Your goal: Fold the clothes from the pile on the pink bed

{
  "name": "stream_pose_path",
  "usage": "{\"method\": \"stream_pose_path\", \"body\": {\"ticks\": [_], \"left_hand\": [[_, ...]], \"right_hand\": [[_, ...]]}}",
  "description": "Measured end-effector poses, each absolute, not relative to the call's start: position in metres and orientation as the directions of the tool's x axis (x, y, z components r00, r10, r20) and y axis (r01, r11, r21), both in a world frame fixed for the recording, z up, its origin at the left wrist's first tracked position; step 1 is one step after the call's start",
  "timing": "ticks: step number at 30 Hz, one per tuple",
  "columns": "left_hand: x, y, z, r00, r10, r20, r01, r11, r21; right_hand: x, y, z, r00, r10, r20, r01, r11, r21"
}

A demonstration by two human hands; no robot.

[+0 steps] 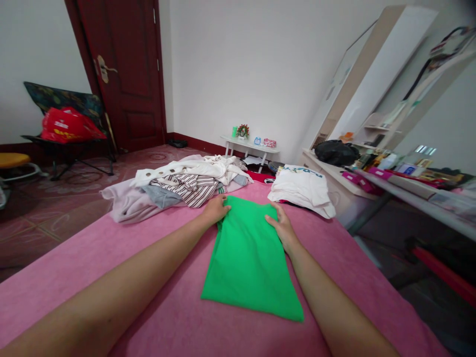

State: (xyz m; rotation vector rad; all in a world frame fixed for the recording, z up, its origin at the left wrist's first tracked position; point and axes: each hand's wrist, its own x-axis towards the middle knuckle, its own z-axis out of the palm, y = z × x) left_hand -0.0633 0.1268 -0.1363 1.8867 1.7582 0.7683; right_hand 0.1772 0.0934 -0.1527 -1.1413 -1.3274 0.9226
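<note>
A bright green garment [250,258] lies folded flat and lengthwise on the pink bed cover [111,258]. My left hand [215,209] rests on its far left corner, fingers curled over the cloth edge. My right hand [281,225] lies on the far right edge, fingers together and pressed flat against the fabric. Both forearms stretch out along either side of the green garment.
A pile of unfolded clothes [174,186], white, striped and grey, sits beyond my left hand. A stack of folded white clothes [303,188] lies beyond my right hand. A cluttered desk [409,183] stands to the right, a dark red door [122,74] and chair [67,124] to the left.
</note>
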Motion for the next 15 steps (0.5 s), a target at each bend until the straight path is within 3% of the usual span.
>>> {"method": "stream_pose_path", "body": {"ticks": [4, 6, 10, 15], "left_hand": [[-0.081, 0.104, -0.134, 0.057, 0.998, 0.006, 0.665, -0.043, 0.746], [-0.092, 0.083, -0.133, 0.154, 0.988, -0.028, 0.656, -0.081, 0.751], [-0.107, 0.034, -0.127, 0.382, 0.918, -0.105, 0.716, -0.221, 0.662], [-0.098, -0.006, -0.119, 0.398, 0.911, -0.107, 0.762, -0.264, 0.591]], "right_hand": [[0.187, 0.053, -0.145, 0.04, 0.989, 0.139, 0.083, 0.135, -0.987], [0.194, 0.028, -0.14, 0.046, 0.994, 0.102, 0.127, 0.096, -0.987], [0.201, -0.016, -0.132, -0.005, 0.998, -0.056, 0.161, -0.054, -0.985], [0.189, -0.043, -0.124, -0.152, 0.98, -0.125, 0.17, -0.099, -0.981]]}}
